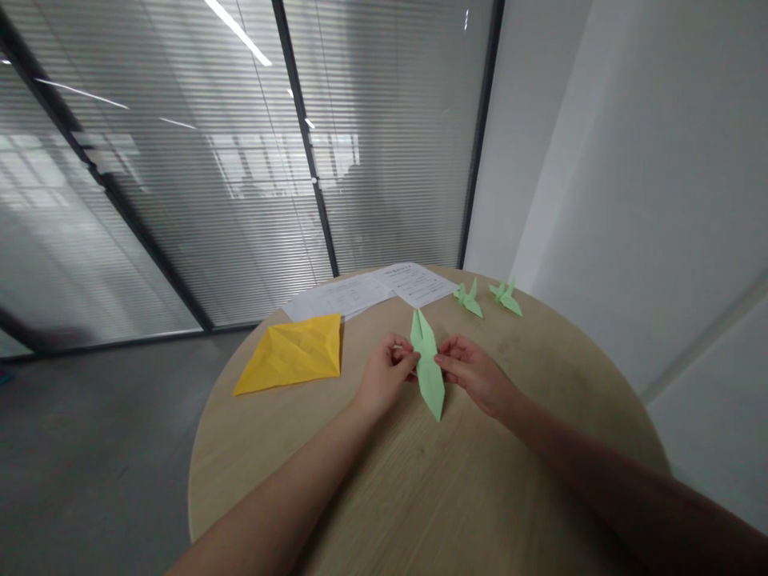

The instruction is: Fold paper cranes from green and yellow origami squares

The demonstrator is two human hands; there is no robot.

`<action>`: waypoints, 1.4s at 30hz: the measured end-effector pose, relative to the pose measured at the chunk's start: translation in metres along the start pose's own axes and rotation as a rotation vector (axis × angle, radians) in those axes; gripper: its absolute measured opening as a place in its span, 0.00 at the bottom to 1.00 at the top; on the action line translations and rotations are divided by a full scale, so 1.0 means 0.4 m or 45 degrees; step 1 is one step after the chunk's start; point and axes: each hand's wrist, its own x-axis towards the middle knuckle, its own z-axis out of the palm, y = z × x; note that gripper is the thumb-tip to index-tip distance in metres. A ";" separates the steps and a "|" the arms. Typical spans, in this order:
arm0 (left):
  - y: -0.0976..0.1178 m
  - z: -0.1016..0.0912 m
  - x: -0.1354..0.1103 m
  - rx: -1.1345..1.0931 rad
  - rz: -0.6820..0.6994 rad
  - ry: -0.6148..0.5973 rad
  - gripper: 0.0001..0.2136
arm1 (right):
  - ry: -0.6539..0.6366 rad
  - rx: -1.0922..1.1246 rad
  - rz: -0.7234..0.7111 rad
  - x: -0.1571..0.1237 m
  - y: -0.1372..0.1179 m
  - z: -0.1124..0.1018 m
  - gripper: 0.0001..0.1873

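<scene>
A long, narrow folded piece of light green paper (430, 370) lies on the round wooden table (420, 488), pointed at both ends and split at its far tip. My left hand (384, 378) pinches its left edge with curled fingers. My right hand (474, 373) pinches its right edge at about the same height. Both hands rest low on the table top.
A creased yellow paper square (294, 354) lies to the left. Two small green folded cranes (469, 298) (506, 296) stand at the far right edge. White printed sheets (372, 293) lie at the far side. Glass partitions with blinds stand behind; a white wall on the right.
</scene>
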 end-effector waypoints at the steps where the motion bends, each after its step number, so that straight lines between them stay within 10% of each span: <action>1: -0.001 0.000 0.001 0.003 -0.003 0.014 0.14 | 0.002 -0.012 -0.016 0.000 -0.001 0.001 0.22; 42: 0.016 0.011 -0.011 0.047 0.078 0.068 0.12 | 0.030 -0.376 -0.213 0.013 0.013 -0.015 0.12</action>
